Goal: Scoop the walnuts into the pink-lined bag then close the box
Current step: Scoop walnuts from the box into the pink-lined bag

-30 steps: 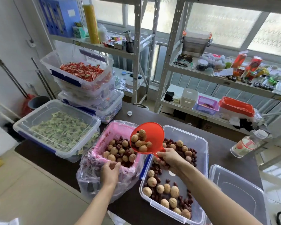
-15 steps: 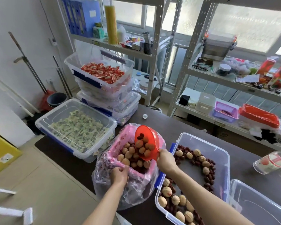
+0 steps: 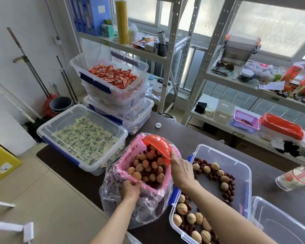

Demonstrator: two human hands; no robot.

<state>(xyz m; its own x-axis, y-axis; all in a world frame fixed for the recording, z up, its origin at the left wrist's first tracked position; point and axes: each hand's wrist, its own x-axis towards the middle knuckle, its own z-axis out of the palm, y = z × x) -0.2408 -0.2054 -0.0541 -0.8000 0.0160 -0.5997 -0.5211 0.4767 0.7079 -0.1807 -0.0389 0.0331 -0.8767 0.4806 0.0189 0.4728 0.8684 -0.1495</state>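
The pink-lined bag [image 3: 128, 157] stands open on the dark table, heaped with walnuts [image 3: 139, 167] and red dates. My left hand [image 3: 130, 190] grips its near rim. My right hand [image 3: 181, 171] holds a red scoop [image 3: 158, 147] tipped mouth-down over the bag, with nuts and dates spilling from it. To the right sits the clear box [image 3: 243, 173] with blue latches, with walnuts [image 3: 181, 208] and dates scattered around a bare patch in its middle. A clear lid or tub [image 3: 280, 224] lies at the lower right.
A clear box of green-wrapped sweets [image 3: 83, 136] sits left of the bag. Stacked boxes with red-wrapped sweets [image 3: 113, 78] stand behind it. A small white cap [image 3: 158, 125] lies on the table. A plastic bottle [image 3: 294, 178] lies at right. Metal shelving lines the window side.
My right hand carried the loaded scoop from above the box leftward over the bag and tipped it; the nuts are pouring out. The view shifted to the left. My left hand stayed on the rim.
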